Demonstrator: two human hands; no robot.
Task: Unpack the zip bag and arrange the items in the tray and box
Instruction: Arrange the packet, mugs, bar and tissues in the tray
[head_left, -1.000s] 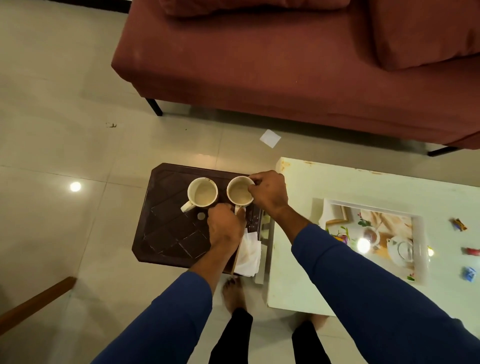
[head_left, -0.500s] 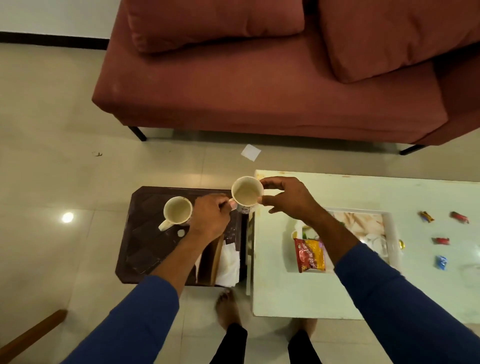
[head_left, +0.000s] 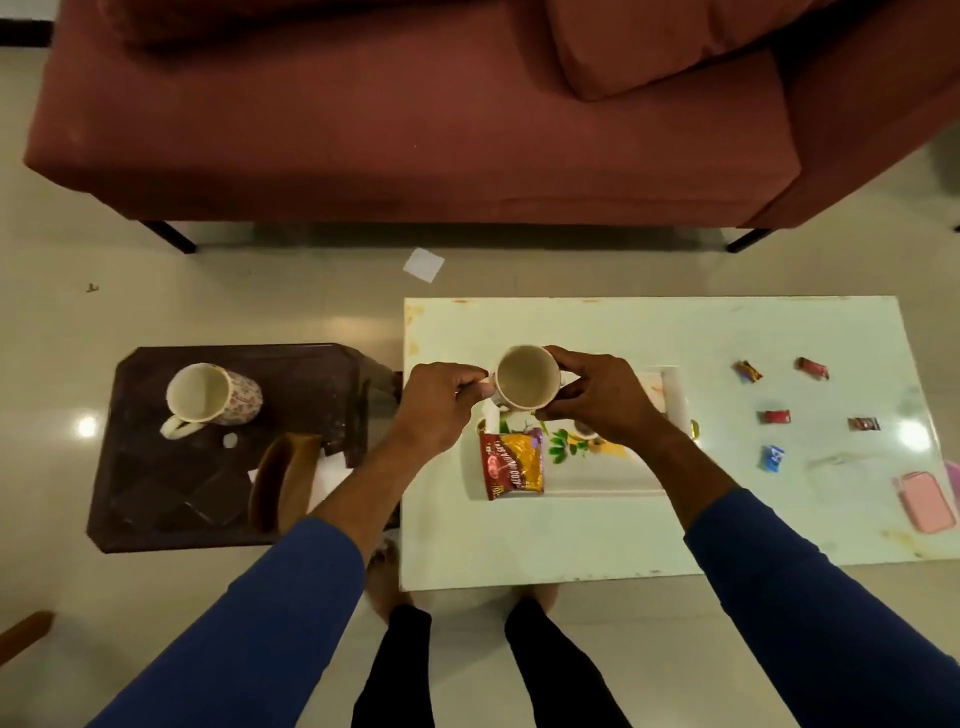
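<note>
A cream mug (head_left: 525, 376) hangs above the white floral tray (head_left: 602, 475) on the white table (head_left: 571, 540). My left hand (head_left: 441, 402) pinches its handle, and my right hand (head_left: 597, 397) cups its far side. A red and yellow packet (head_left: 511, 462) lies on the tray's left end. A second floral mug (head_left: 210, 397) stands on the dark brown side table (head_left: 150, 499) to the left.
Several wrapped candies (head_left: 774, 417) are scattered on the table's right part, with a pink case (head_left: 927, 501) at its right edge. A brown holder with white paper (head_left: 285, 478) sits on the side table. A maroon sofa (head_left: 415, 114) stands behind. My feet are under the table's near edge.
Both hands lifted one mug off the dark side table and carried it rightward over the tray. The other mug stayed on the side table.
</note>
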